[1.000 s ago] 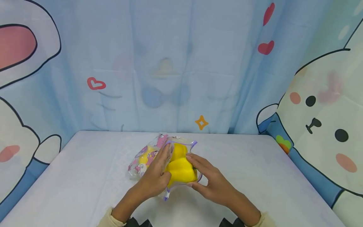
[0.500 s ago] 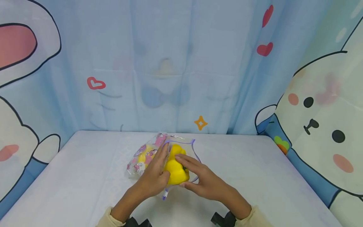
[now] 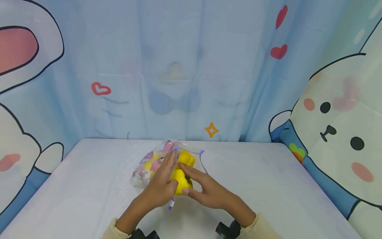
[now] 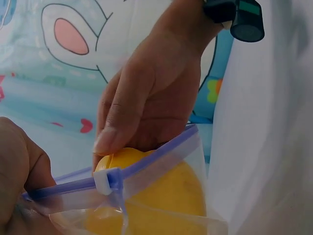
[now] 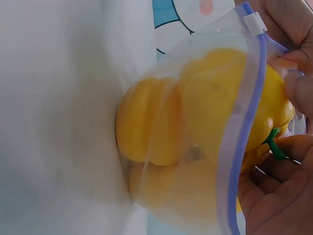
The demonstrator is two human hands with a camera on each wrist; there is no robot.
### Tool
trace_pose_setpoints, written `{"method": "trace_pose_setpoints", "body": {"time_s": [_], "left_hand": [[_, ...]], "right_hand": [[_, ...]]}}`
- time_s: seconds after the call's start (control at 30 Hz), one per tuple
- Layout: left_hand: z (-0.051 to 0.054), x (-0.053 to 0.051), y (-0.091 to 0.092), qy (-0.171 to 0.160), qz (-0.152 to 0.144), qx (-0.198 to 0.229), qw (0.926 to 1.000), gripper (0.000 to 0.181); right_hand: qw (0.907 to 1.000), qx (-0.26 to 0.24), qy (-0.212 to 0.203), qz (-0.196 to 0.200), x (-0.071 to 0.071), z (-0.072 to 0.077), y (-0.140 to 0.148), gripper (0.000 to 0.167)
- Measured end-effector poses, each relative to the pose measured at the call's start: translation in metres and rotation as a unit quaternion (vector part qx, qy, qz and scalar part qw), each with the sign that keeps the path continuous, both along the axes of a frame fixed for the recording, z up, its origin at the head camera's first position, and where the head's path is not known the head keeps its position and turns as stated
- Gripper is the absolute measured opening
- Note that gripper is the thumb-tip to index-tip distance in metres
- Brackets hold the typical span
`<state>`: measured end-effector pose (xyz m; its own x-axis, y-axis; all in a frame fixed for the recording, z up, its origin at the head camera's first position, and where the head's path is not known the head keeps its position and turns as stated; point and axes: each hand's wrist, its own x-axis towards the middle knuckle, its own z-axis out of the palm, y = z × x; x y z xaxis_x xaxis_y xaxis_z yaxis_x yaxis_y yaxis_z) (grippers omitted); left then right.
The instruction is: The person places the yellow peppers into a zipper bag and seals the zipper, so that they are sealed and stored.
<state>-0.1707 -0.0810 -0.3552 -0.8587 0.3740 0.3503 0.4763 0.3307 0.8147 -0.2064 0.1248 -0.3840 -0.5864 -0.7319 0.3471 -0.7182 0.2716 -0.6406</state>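
A clear slider zip bag (image 3: 145,166) with purple trim and pink cartoon prints lies on the table, its mouth open toward the right. Yellow bell peppers fill it; several show through the plastic in the right wrist view. My left hand (image 3: 161,186) holds the bag's rim at the mouth, the thumb bent and the fingers along its side. With thumb and fingers my right hand (image 3: 213,192) grips a yellow bell pepper (image 3: 180,181) in the mouth. A green stem (image 5: 275,143) shows beside its fingers. Another yellow pepper (image 3: 186,158) sits just behind. The white slider (image 4: 102,182) is at the rim's near end.
A white cloth covers the table (image 3: 89,192). Behind it hangs a light blue curtain (image 3: 167,66) with cartoon prints. Dark devices are strapped to both wrists, such as the right wrist mount (image 3: 228,229).
My right hand has moved left, pushing the yellow pepper farther into the bag. My left hand stays nearly in place on the rim.
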Motion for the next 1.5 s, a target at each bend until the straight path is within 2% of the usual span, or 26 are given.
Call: {"method": "trace_pose_setpoints", "body": {"time_s": [0.1,0.2,0.27,0.33,0.4,0.47,0.63,0.77,0.93,1.1,1.2,1.33,1.4,1.5], "left_hand": [[0.001,-0.001,-0.002,0.008,0.000,0.002,1.0000,0.082],[0.001,-0.003,-0.004,0.022,0.001,0.003,0.9997,0.083],[0.001,-0.003,-0.005,0.026,0.003,0.003,0.9997,0.083],[0.000,-0.004,-0.006,0.025,0.002,0.006,0.9997,0.083],[-0.001,-0.004,-0.007,0.023,0.004,0.006,0.9997,0.083],[-0.001,-0.004,-0.007,0.022,0.006,0.006,0.9997,0.083],[-0.002,-0.005,-0.008,0.018,0.015,0.001,0.9997,0.083],[-0.002,-0.005,-0.009,0.016,0.015,-0.002,0.9998,0.083],[-0.002,-0.007,-0.010,0.021,0.015,-0.001,0.9997,0.083],[-0.001,-0.007,-0.010,0.026,0.006,0.007,0.9996,0.087],[0.000,-0.007,-0.010,0.047,-0.005,-0.013,0.9988,0.087],[-0.001,-0.004,-0.012,0.097,-0.021,-0.052,0.9937,0.085],[-0.004,-0.002,-0.013,0.114,-0.037,-0.058,0.9911,0.093],[-0.009,0.001,-0.017,0.121,-0.060,-0.062,0.9889,0.113]], "right_hand": [[0.9991,-0.024,0.036,-0.003,0.000,0.002,0.002,0.061],[0.9931,-0.078,0.088,-0.005,-0.002,0.008,0.006,0.051],[0.9838,-0.123,0.130,-0.008,-0.006,0.013,0.011,0.044],[0.9704,-0.170,0.170,-0.015,-0.012,0.017,0.018,0.039],[0.9602,-0.204,0.189,-0.026,-0.020,0.020,0.024,0.037],[0.9580,-0.221,0.179,-0.034,-0.030,0.019,0.029,0.040],[0.9732,-0.215,0.067,-0.047,-0.050,0.009,0.031,0.044],[0.9739,-0.221,0.013,-0.050,-0.057,0.005,0.025,0.039],[0.9712,-0.234,-0.001,-0.047,-0.062,0.007,0.020,0.030],[0.9686,-0.239,-0.003,-0.070,-0.064,0.009,0.019,0.023],[0.9646,-0.248,-0.004,-0.090,-0.065,0.010,0.020,0.021],[0.9585,-0.265,-0.005,-0.104,-0.065,0.011,0.023,0.020],[0.9565,-0.272,-0.009,-0.106,-0.066,0.011,0.023,0.020],[0.9561,-0.273,-0.009,-0.107,-0.066,0.013,0.023,0.021]]}}
